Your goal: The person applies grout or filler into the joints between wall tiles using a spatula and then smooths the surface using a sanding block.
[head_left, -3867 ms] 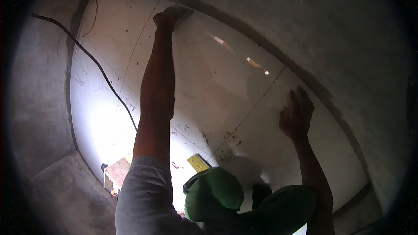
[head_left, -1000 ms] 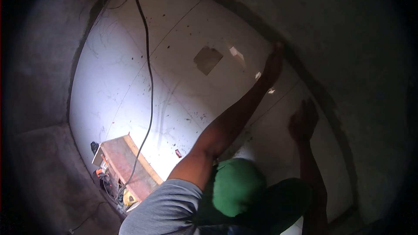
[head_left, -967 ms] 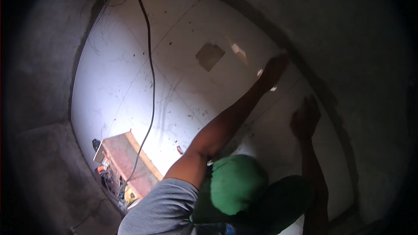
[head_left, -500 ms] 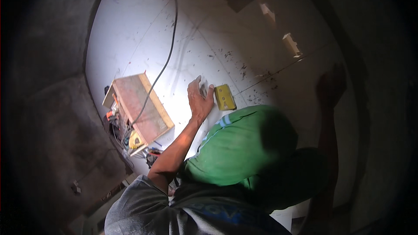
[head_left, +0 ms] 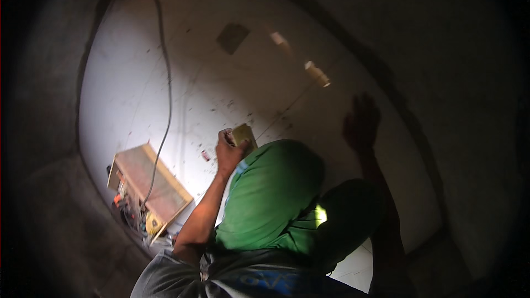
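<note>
My left hand [head_left: 227, 152] is closed round the edge of a flat yellow rectangular piece [head_left: 243, 133], thumb on the near side and fingers on the far side. The piece is just past my green-trousered knee [head_left: 276, 182], which hides its lower corner. My right hand [head_left: 361, 123] is off to the right in deep shadow, fingers stretched out and nothing visible in it. Whether it touches the surface behind it I cannot tell. A small reddish object [head_left: 205, 155] lies on the pale tiled floor [head_left: 127, 99] left of my left hand.
An open wooden box [head_left: 154, 179] with tools and a yellow tape measure [head_left: 153, 222] stands at the left. A dark cable [head_left: 168, 72] runs across the floor to it. Farther off are a dark square patch [head_left: 233, 38] and a lit pale piece [head_left: 317, 74]. Dark crumbs lie scattered.
My left hand has moved onto the yellow piece and gripped it. The small reddish object now shows on the floor. My view has swung, shifting the scene, and the light has dimmed.
</note>
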Tool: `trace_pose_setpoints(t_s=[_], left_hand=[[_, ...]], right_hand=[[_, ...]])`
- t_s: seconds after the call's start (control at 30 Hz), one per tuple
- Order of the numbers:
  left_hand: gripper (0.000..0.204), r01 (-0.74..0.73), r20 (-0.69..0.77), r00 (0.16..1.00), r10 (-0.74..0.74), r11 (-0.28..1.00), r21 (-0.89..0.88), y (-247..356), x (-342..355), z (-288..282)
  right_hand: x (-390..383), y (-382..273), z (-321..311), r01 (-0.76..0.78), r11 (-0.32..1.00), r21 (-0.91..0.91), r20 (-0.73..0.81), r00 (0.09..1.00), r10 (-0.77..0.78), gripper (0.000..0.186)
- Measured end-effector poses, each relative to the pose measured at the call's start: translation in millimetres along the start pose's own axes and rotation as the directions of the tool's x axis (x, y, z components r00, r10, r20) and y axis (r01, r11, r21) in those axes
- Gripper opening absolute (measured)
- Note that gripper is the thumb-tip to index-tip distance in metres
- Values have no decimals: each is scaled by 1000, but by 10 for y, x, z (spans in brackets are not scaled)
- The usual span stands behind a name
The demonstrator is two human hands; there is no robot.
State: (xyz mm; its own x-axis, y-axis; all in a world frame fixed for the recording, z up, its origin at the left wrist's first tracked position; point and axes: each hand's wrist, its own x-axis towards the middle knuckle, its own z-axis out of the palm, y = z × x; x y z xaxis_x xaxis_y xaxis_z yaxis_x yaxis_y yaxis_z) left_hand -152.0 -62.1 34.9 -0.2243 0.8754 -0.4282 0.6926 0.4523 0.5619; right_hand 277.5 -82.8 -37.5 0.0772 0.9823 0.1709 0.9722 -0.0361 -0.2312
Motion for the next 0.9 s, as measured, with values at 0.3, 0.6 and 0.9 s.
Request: trace_pose_setpoints(t_s=[0.3, 0.6, 0.9], left_hand=[[41, -368, 112, 829, 549, 684, -630, 1962, 2002, 818], [40, -90, 104, 959, 262, 634, -768, 2775, 2347, 1536], [53, 460, 452, 888, 85, -144, -876, 1552, 619, 1582]], right_hand=[[141, 131, 44, 47, 997, 61, -129, 991, -38, 61], [144, 234, 132, -43, 993, 109, -41, 998, 48, 61], [591, 438, -143, 372, 905, -208, 189, 923, -336, 61]])
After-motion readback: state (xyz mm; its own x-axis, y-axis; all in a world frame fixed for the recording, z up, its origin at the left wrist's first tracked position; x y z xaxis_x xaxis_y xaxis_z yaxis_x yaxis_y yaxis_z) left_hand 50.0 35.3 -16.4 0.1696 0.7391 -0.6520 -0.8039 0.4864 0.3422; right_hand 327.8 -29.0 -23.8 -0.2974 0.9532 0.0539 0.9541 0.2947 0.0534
